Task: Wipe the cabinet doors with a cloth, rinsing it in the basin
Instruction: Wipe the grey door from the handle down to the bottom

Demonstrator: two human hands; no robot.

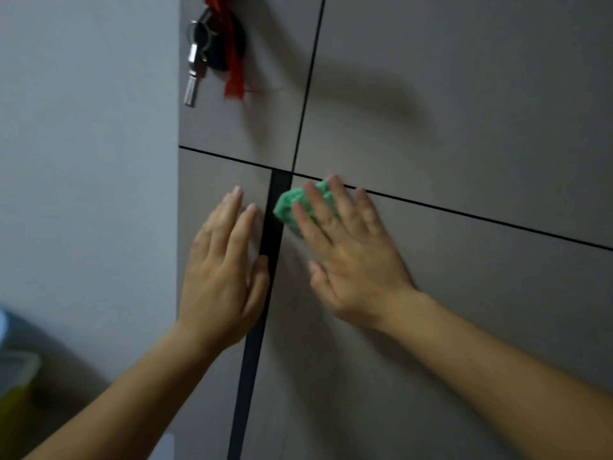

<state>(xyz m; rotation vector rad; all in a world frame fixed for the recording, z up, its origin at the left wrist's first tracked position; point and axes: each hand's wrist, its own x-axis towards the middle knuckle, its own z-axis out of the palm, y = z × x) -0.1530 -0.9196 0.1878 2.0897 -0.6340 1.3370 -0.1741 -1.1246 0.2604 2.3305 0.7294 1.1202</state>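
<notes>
Grey cabinet doors fill the view, split by dark gaps. My right hand lies flat with straight fingers on the lower right door, pressing a green cloth against its top left corner. The cloth sticks out from under my fingers next to the black vertical strip. My left hand rests flat with straight fingers on the narrow lower left door, its thumb at the strip's edge. The basin is not in view.
A bunch of keys and a red ribbon hang from a dark knob on the upper left door. A pale wall stands to the left. Blurred blue and yellow-green objects sit at the lower left.
</notes>
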